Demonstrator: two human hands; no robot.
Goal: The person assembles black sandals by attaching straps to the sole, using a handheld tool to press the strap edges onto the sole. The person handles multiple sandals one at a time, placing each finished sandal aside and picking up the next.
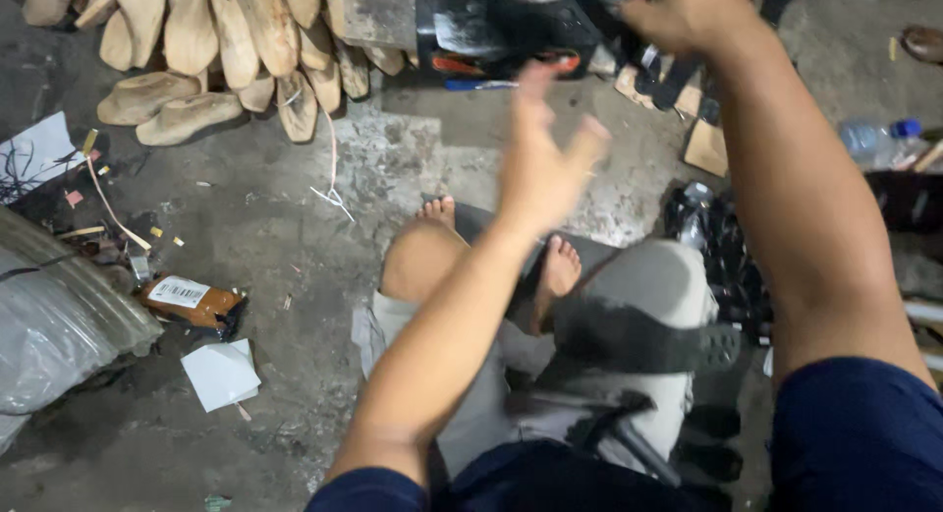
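Left hand (541,168) open, blurred, empty, above knees; right hand (688,11) reaches black straps (660,72), grip unclear; wooden shoe lasts (211,40) far left.

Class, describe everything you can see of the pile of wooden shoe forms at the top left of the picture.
The pile of wooden shoe forms lies on the grey concrete floor at the top left. They are pale tan, smooth and foot-shaped, apparently bare wood. Most lean side by side in a row, running out of frame above; two lie flat in front. No hand touches them: the left hand is raised, open and blurred, to their right.
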